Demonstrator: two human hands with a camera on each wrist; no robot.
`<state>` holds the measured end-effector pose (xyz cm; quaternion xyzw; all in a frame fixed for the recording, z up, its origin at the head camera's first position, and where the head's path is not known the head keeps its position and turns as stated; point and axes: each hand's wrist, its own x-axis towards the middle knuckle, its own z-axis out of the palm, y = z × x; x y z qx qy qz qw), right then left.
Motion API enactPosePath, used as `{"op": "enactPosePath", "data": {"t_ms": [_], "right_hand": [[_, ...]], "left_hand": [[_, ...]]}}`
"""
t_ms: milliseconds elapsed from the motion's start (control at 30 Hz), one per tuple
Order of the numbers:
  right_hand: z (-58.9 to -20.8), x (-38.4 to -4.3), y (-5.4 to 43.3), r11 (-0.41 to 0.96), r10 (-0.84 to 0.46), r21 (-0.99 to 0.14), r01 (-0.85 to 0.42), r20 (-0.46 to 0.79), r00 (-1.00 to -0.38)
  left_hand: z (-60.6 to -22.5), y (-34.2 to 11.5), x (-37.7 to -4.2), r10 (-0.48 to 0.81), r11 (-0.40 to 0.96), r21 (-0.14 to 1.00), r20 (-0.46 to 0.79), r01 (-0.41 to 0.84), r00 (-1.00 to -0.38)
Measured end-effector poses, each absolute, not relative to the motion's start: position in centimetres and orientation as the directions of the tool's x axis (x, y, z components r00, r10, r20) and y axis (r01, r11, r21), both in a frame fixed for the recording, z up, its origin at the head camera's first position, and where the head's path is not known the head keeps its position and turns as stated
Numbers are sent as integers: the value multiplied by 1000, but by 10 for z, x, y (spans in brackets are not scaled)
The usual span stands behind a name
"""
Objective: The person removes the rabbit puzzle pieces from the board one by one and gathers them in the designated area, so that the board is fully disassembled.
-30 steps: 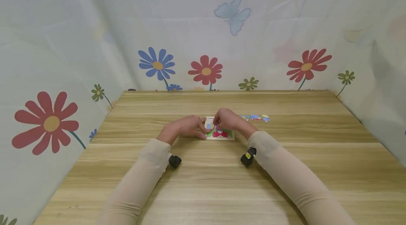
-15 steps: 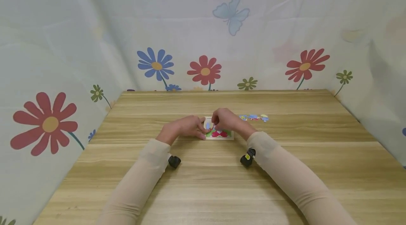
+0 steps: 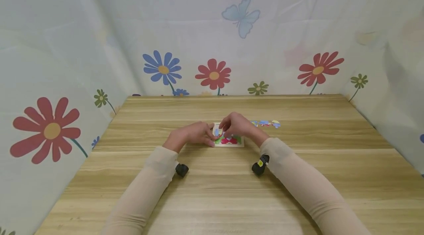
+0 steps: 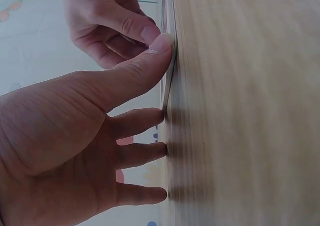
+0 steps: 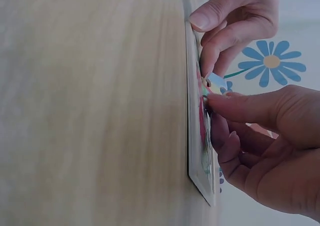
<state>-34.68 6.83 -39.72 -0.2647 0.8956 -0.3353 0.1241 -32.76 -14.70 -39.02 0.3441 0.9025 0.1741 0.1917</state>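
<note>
A small picture puzzle in a pale wooden tray (image 3: 233, 145) lies flat on the table, with red and green showing on its near part. My left hand (image 3: 198, 132) rests at its left side. In the left wrist view, that hand's thumb presses the tray edge and its other fingers stand fairly straight and spread. Over the tray, my right hand (image 3: 236, 124) pinches a puzzle piece (image 5: 216, 81) between thumb and fingertips. This piece looks tilted up and partly blue in the right wrist view. Fingers cover much of the puzzle's middle.
Several loose, colourful puzzle pieces (image 3: 264, 123) lie in a row beyond and right of the tray. The wood-grain table (image 3: 218, 198) meets a white curtain (image 3: 185, 14) printed with flowers at its back and sides.
My right hand's fingers shift slightly over the tray, still with the puzzle piece. The left hand stays at the tray's left side, and the loose pieces lie as before.
</note>
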Motion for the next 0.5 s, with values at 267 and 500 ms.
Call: {"op": "enactPosePath", "data": {"t_ms": [267, 500], "right_hand": [[-398, -348, 70, 617, -505, -724, -309, -63, -861], [-398, -347, 72, 598, -502, -746, -293, -64, -862]], "left_hand": [[-390, -148, -327, 689, 703, 439, -226, 559, -689], [-390, -148, -328, 699, 694, 443, -224, 568, -679]]}}
